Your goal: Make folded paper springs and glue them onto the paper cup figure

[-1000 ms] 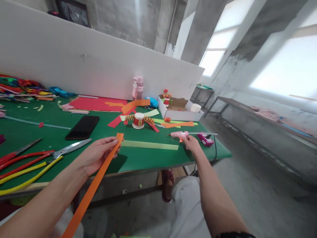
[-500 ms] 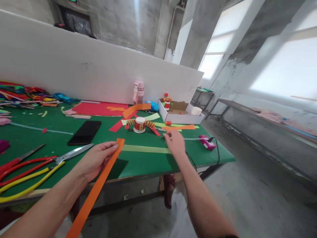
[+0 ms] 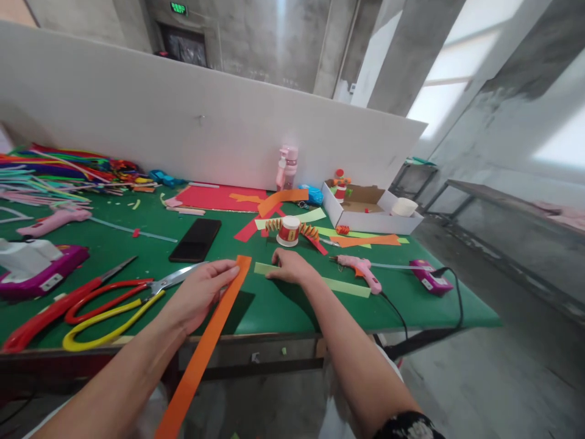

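My left hand (image 3: 198, 292) pinches the top end of a long orange paper strip (image 3: 206, 347) that hangs down past the table's front edge. My right hand (image 3: 290, 268) lies on the left end of a light green paper strip (image 3: 340, 285) flat on the green table (image 3: 269, 308), fingers pressed down on it. A pink glue gun (image 3: 361, 268) rests just right of that hand, its cord running off the table edge. A small red and white cup with folded paper arms (image 3: 289, 231) stands behind my right hand.
Scissors with red and yellow handles (image 3: 105, 302) lie left of my left hand. A black phone (image 3: 195, 239), red and orange paper sheets (image 3: 219, 198), a pink bottle (image 3: 287, 167), a white cardboard box (image 3: 370, 210), a purple plug (image 3: 425, 277), coloured sticks and a white partition board are around.
My right hand left the pink glue gun on the table and moved left onto the green strip's end. The left hand kept the orange strip. The view swung left.
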